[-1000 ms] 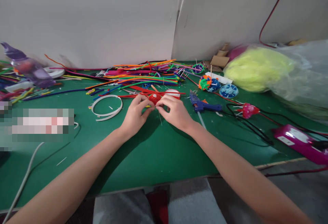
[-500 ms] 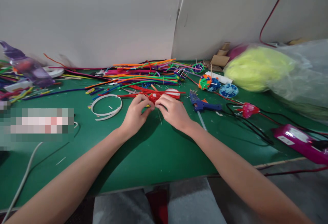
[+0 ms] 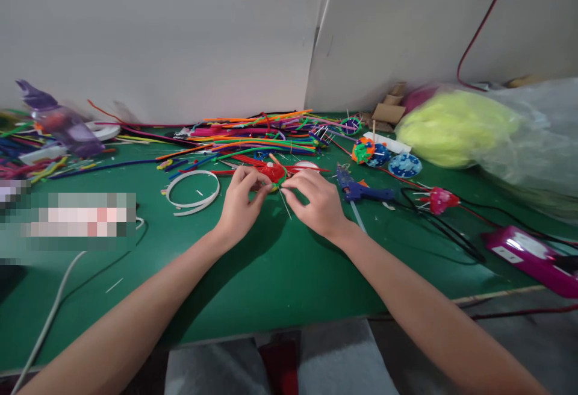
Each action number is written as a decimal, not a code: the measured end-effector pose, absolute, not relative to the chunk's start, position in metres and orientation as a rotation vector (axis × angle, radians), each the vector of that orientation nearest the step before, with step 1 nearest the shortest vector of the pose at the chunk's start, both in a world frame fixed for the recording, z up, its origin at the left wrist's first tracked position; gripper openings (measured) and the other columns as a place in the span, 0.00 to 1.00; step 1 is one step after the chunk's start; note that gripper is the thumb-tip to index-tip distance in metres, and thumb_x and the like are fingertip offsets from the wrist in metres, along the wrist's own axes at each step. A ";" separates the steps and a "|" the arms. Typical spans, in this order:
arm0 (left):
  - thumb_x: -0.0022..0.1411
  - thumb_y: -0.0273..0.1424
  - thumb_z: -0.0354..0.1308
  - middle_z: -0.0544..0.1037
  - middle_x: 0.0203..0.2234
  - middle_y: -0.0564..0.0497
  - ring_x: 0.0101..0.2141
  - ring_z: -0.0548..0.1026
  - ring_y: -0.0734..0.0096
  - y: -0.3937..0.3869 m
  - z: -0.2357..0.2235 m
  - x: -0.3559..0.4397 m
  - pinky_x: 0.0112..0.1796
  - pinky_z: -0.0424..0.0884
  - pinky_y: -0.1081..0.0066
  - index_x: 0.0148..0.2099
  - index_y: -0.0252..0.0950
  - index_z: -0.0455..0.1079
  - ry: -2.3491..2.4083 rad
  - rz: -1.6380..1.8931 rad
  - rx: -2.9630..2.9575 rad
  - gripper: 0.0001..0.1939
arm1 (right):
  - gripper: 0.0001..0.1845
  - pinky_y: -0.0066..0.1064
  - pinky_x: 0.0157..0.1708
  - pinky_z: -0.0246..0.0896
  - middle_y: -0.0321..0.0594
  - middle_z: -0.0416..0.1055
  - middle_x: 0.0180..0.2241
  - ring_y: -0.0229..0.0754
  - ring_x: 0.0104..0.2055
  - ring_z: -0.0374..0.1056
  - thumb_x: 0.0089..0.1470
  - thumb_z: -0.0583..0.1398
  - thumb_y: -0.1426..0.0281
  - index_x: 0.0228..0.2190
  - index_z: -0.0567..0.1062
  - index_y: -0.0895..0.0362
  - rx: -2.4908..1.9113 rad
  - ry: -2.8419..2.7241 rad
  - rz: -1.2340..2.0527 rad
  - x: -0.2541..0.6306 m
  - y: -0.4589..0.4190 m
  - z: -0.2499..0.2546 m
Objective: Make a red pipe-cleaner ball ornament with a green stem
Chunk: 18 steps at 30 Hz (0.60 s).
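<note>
A small red domed craft piece (image 3: 273,171) with white dots and a green edge is between my hands, above the green table. My left hand (image 3: 241,202) pinches its near left edge, thumb against fingers. At the right edge, my right hand (image 3: 316,202) has its thumb and fingertips drawn together; what they grip is too small to make out. A thin pale stick (image 3: 286,205) slants down below the fingertips. Red pipe cleaners (image 3: 311,169) lie just behind, and a pale round disc (image 3: 309,166) is partly covered by my right hand.
Coloured pipe cleaners (image 3: 253,136) are heaped along the wall. A white strip coil (image 3: 193,190) lies left; a blue glue gun (image 3: 361,189) and its cord lie right. Further right are a pink spiked piece (image 3: 440,200), a magenta power strip (image 3: 533,256) and a yellow-filled bag (image 3: 456,127).
My right fingertips have moved a little right, away from my left ones. More of the red piece and its green edge now shows. The whole view has shifted slightly.
</note>
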<state>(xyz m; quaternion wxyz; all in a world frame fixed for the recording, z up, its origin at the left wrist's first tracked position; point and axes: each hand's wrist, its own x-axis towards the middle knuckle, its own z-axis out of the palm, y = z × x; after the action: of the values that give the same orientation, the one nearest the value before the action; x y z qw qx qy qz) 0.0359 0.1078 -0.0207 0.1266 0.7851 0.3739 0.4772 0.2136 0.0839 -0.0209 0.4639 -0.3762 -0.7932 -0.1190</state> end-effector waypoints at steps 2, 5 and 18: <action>0.62 0.24 0.56 0.67 0.35 0.50 0.38 0.69 0.70 0.106 -0.018 0.036 0.35 0.72 0.72 0.36 0.38 0.69 1.094 1.411 2.243 0.03 | 0.06 0.33 0.37 0.65 0.42 0.74 0.33 0.41 0.36 0.69 0.59 0.57 0.72 0.33 0.75 0.56 -0.897 -1.965 -0.353 0.212 0.082 -0.019; 0.62 0.25 0.56 0.66 0.36 0.50 0.39 0.69 0.70 0.103 -0.015 0.036 0.35 0.73 0.72 0.36 0.38 0.69 1.083 1.405 2.212 0.03 | 0.08 0.34 0.38 0.66 0.42 0.75 0.33 0.41 0.36 0.69 0.59 0.57 0.72 0.36 0.78 0.56 -0.868 -1.990 -0.450 0.211 0.081 -0.018; 0.62 0.26 0.56 0.67 0.35 0.50 0.39 0.69 0.70 0.105 -0.017 0.035 0.35 0.73 0.71 0.36 0.38 0.70 1.082 1.429 2.243 0.03 | 0.09 0.35 0.40 0.67 0.42 0.77 0.33 0.42 0.37 0.71 0.59 0.57 0.73 0.34 0.78 0.58 -0.922 -1.903 -0.286 0.206 0.081 -0.016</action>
<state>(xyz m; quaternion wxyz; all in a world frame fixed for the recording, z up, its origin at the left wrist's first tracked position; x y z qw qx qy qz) 0.0351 0.1045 -0.0168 0.1348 0.7742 0.3733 0.4930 0.2061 0.0806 -0.0164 0.4827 -0.3786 -0.7810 -0.1175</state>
